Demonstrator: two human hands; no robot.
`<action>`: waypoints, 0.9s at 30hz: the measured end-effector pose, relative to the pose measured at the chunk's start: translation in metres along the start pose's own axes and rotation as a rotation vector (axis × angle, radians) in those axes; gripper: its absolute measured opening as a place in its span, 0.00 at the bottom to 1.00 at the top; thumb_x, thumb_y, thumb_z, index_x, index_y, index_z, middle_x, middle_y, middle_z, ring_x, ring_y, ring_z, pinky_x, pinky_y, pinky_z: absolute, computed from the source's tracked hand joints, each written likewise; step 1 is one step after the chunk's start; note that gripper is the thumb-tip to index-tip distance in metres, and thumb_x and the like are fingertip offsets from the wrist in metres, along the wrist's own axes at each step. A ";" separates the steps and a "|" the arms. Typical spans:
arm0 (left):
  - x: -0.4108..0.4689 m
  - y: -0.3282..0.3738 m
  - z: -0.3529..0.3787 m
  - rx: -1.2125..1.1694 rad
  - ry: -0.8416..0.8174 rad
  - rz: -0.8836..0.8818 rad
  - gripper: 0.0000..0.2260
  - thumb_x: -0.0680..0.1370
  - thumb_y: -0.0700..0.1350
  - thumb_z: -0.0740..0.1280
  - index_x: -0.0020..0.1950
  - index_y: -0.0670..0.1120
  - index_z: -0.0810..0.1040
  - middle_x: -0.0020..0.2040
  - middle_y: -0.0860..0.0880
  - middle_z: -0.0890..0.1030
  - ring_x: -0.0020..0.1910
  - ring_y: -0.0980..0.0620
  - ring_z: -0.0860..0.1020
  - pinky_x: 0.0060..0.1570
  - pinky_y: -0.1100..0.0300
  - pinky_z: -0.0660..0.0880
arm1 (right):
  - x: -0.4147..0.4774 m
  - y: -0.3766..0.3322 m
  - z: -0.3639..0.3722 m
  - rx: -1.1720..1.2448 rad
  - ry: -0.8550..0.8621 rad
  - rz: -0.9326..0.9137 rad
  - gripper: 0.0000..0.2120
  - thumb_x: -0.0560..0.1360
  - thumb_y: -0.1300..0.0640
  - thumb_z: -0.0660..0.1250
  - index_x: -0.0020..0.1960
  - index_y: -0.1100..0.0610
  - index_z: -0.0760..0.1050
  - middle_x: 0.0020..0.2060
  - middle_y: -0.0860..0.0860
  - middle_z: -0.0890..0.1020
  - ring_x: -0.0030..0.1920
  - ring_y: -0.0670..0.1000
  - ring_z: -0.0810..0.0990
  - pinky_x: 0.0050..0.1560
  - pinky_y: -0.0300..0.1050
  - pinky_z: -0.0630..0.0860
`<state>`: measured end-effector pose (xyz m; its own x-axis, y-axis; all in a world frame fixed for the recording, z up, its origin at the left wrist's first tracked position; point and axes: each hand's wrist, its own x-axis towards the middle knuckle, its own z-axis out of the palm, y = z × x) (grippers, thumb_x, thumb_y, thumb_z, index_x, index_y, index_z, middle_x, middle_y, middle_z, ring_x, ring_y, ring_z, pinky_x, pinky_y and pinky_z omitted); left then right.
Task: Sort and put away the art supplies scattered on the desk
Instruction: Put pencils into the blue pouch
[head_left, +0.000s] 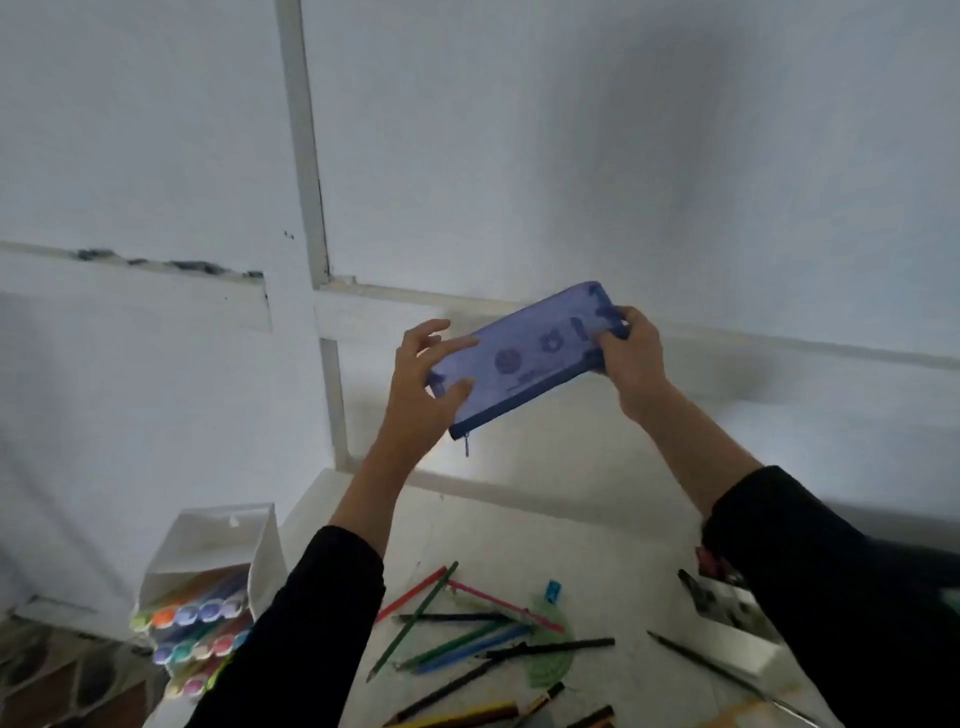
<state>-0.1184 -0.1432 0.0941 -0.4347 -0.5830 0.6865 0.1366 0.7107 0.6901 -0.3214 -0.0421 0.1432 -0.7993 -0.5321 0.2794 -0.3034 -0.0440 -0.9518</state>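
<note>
A blue translucent zip pencil pouch (524, 358) is held up in the air in front of the white wall, tilted with its right end higher. My left hand (423, 384) holds its lower left end between thumb and fingers. My right hand (631, 353) grips its upper right end. The zipper pull (466, 445) hangs down at the pouch's lower left corner. Below, several coloured pencils (467, 631) lie scattered on the white desk (613, 691).
A white box of coloured markers (200, 618) stands open at the desk's left edge. A green protractor (553, 660) and a small blue sharpener (552, 590) lie among the pencils. A white box (727, 613) sits at right, partly behind my sleeve. A dark pencil (701, 662) lies near it.
</note>
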 end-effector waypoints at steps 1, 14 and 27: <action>0.010 0.013 0.001 0.014 -0.094 0.060 0.17 0.72 0.47 0.70 0.60 0.54 0.76 0.69 0.51 0.65 0.67 0.57 0.66 0.61 0.64 0.69 | 0.004 -0.020 -0.016 0.033 0.049 0.002 0.16 0.77 0.67 0.59 0.63 0.61 0.69 0.55 0.57 0.76 0.52 0.58 0.77 0.47 0.52 0.80; 0.151 0.179 0.062 0.230 -0.051 0.571 0.18 0.73 0.31 0.67 0.55 0.50 0.82 0.53 0.48 0.81 0.54 0.44 0.76 0.48 0.51 0.74 | -0.008 -0.197 -0.179 -0.359 0.503 -0.069 0.16 0.77 0.58 0.61 0.64 0.56 0.69 0.57 0.57 0.69 0.55 0.58 0.70 0.47 0.48 0.70; 0.204 0.281 0.085 0.187 -0.200 0.281 0.10 0.74 0.44 0.62 0.34 0.46 0.76 0.29 0.51 0.73 0.34 0.46 0.71 0.39 0.54 0.67 | -0.047 -0.298 -0.162 -0.995 0.067 -0.859 0.16 0.70 0.51 0.73 0.55 0.53 0.75 0.45 0.52 0.76 0.36 0.48 0.74 0.44 0.45 0.73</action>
<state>-0.2442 -0.0290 0.4081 -0.5708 -0.2805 0.7717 0.1184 0.9019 0.4155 -0.2771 0.1329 0.4338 -0.1768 -0.6030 0.7779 -0.9511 0.3080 0.0226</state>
